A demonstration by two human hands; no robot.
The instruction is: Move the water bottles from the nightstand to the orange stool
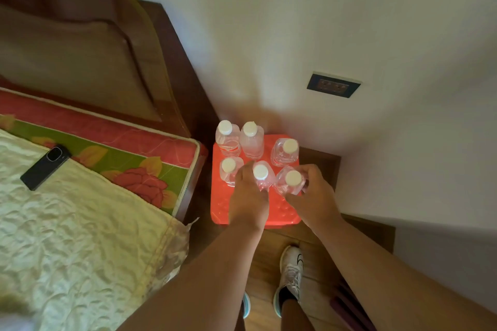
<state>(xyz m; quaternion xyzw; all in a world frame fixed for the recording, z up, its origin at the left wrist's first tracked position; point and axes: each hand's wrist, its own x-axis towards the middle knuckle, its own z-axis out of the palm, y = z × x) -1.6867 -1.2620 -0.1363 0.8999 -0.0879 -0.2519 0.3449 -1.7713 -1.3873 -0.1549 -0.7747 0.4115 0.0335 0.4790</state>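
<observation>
six clear water bottles [252, 140] with white caps stand upright on the orange stool [223, 204], in two rows of three, between the bed [80, 196] and the wall. your left hand [248, 201] wraps around the front middle bottle [262, 177]. your right hand [314, 196] curls around the front right bottle [291, 183], which looks slightly tilted, though the wide lens makes that hard to judge. a dark phone [44, 166] lies on the bed cover.

The left hand [248, 196] conceals the lower body of the middle front bottle [262, 177]. The right hand [313, 193] conceals part of the right front bottle [291, 181]. Bottle label text is illegible.
</observation>
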